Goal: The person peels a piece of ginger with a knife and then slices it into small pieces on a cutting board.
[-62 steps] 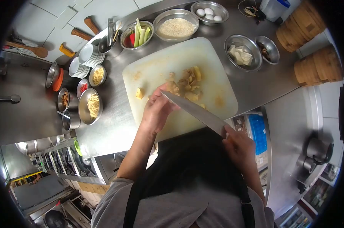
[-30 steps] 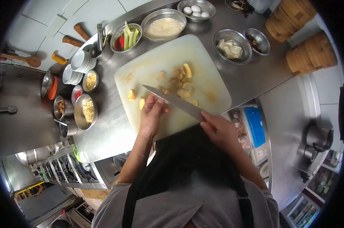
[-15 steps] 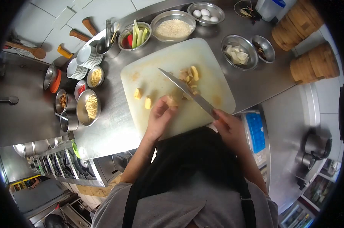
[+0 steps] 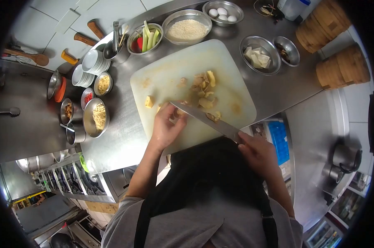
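My right hand (image 4: 256, 153) grips the handle of a large kitchen knife (image 4: 214, 123), its blade slanting up and left over the white cutting board (image 4: 166, 78). The tip end lies by the fingers of my left hand (image 4: 166, 126), which are closed on a piece of ginger (image 4: 180, 112), mostly hidden by fingers and blade. Brown and yellow ginger peelings (image 4: 203, 89) are heaped right of the board's middle. One peeled ginger chunk (image 4: 149, 101) sits at the left; another is nearly covered by my left hand.
Behind the board stand metal bowls of celery and red pepper (image 4: 145, 39), pale grains (image 4: 188, 30) and eggs (image 4: 222, 14). White chunks fill a bowl (image 4: 259, 60) at the right, near bamboo steamers (image 4: 342, 72). Stacked white dishes (image 4: 94, 62) and a noodle bowl (image 4: 97, 118) are left.
The knife and my right hand have moved down and slightly right. My left hand has shifted a little left with the ginger, covering one peeled chunk. More peelings now show below the heap.
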The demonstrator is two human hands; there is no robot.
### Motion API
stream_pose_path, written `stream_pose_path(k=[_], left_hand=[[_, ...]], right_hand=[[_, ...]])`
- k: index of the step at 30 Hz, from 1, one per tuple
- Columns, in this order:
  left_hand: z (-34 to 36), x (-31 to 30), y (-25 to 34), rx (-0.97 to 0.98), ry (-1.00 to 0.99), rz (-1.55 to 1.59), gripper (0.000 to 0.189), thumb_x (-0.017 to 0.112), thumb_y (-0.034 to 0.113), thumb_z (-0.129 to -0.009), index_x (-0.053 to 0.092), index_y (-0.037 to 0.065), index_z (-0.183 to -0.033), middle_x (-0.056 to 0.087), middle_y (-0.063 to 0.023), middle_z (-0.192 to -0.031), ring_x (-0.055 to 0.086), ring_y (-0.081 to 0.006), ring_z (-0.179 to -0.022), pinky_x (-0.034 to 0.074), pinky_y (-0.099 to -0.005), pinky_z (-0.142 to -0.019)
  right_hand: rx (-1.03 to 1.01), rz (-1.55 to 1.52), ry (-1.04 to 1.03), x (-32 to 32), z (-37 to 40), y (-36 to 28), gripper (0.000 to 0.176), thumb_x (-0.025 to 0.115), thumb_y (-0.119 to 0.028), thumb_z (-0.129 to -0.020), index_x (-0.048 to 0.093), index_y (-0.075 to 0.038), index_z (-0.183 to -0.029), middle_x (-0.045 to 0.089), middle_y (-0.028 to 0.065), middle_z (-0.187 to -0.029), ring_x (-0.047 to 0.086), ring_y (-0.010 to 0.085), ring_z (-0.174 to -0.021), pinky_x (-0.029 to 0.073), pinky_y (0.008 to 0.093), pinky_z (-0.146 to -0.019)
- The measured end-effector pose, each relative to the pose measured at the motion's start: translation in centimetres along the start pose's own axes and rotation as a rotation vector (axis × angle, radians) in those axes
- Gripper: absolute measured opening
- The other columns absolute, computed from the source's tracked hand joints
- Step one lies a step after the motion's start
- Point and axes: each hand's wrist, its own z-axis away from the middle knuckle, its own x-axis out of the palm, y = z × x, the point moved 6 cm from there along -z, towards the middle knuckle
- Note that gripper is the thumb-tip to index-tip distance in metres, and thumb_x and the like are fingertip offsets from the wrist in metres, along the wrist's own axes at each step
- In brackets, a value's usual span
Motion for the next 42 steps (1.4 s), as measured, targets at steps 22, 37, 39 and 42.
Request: stream_pose_path(k=[22, 37, 39, 42], left_hand=[[1.2, 2.5, -3.2, -0.147, -0.008, 0.611, 0.041, 0.069, 0.011, -0.097, 0.060, 0.005, -0.137, 0.066, -0.0017, -0.114, 0.061, -0.0127, -0.098, 0.050, -0.0300, -0.087], [-0.3, 3.2, -1.7, -0.291, 0.002, 1.445, 0.037, 0.067, 0.033, -0.102, 0.061, 0.008, -0.129, 0.067, -0.0042, -0.125, 0.067, -0.0176, -0.113, 0.056, -0.0382, -0.105], [-0.3, 3.3, -1.7, -0.278, 0.025, 1.360, 0.041, 0.069, 0.034, -0.101, 0.059, 0.009, -0.132, 0.066, -0.0023, -0.126, 0.066, -0.0170, -0.114, 0.056, -0.0377, -0.105], [0.0, 3.4, -2.0, -0.306, 0.058, 1.327, 0.043, 0.070, 0.033, -0.100, 0.057, 0.010, -0.134, 0.066, -0.0014, -0.124, 0.065, -0.0161, -0.115, 0.056, -0.0374, -0.105]], right_hand=[[0.007, -0.264, 0.038, 4.4, -6.2, 1.0, 0.034, 0.067, -0.024, -0.100, 0.070, -0.004, -0.128, 0.073, 0.0172, -0.095, 0.071, 0.0301, -0.083, 0.055, 0.0379, -0.076], [-0.130, -0.058, 0.081, 2.2, -1.0, -0.7, 0.039, 0.078, -0.013, -0.091, 0.071, -0.008, -0.129, 0.070, 0.0119, -0.085, 0.070, 0.0258, -0.071, 0.055, 0.0364, -0.064], [-0.132, -0.047, 0.088, 2.0, -1.0, -0.8, 0.040, 0.078, -0.013, -0.091, 0.071, -0.009, -0.129, 0.070, 0.0119, -0.085, 0.070, 0.0261, -0.071, 0.055, 0.0370, -0.064], [-0.138, -0.039, 0.099, 1.8, -0.9, -1.0, 0.040, 0.078, -0.014, -0.091, 0.071, -0.009, -0.130, 0.069, 0.0119, -0.085, 0.070, 0.0265, -0.071, 0.055, 0.0377, -0.064]])
